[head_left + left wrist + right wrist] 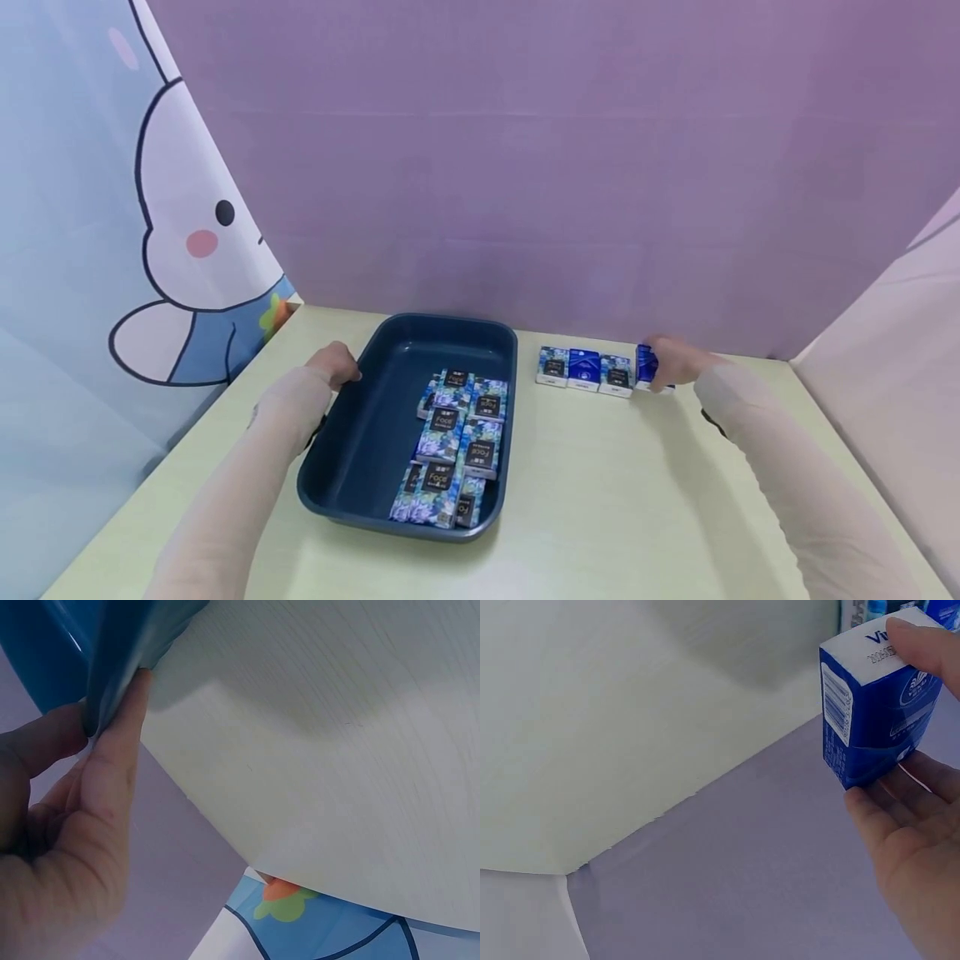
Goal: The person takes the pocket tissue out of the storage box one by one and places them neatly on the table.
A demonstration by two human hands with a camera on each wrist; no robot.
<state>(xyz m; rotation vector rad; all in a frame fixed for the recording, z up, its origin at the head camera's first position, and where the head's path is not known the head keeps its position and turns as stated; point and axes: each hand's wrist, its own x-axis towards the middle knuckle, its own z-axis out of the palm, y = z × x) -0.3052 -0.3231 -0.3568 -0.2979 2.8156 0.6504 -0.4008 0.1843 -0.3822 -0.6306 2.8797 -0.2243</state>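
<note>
My left hand [335, 364] is at the left rim of a dark blue plastic tub [360, 442]. In the left wrist view the thumb and fingers [124, 735] pinch that rim from both sides. At the far right of a short row, my right hand [677, 363] holds a blue tissue pack [881, 712] with a white end, thumb on the white end and fingers at the opposite one. Beside it in the row lie a floral tissue pack [616, 376], a blue one [584, 369] and another floral one [553, 366]. Several floral packs [439, 433] lie in the tub's right half, some overlapping.
Everything stands on a pale wood-grain table [585, 492]. A purple cloth backdrop [555, 167] rises directly behind the row and the tub. On the left hangs a blue curtain with a cartoon figure [195, 217]; a whitish cloth [892, 358] borders the right side.
</note>
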